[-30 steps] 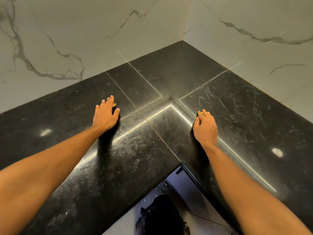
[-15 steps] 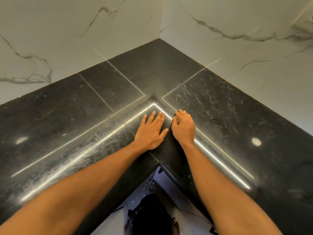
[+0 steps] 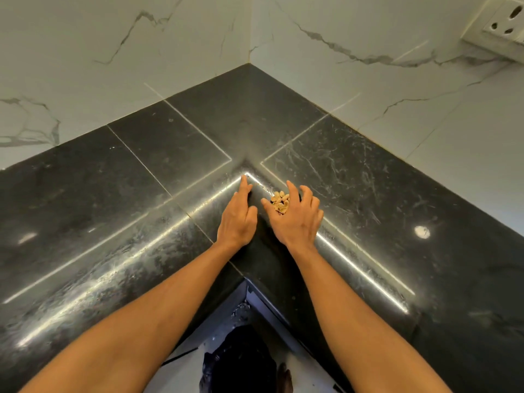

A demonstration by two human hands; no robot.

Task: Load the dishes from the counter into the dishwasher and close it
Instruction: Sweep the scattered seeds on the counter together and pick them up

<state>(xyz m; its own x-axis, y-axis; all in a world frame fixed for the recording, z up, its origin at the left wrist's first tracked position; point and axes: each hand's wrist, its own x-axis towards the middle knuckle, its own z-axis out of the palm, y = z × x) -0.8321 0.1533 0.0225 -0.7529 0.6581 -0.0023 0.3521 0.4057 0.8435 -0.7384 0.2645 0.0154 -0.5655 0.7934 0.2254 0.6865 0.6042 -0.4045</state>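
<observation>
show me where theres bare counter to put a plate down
Bare black counter runs left of the left hand along the marble wall, and right of the right hand below the socket. It is crowded only at the inner corner, around the shell pile.

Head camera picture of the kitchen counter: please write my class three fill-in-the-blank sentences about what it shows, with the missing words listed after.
1. The small pile of shells lies under the curled fingers of the ____ hand.
2. The left hand lies flat on the ____ counter.
3. On the wall, top right, is a white ____.

Missing words: right; black; socket
</observation>
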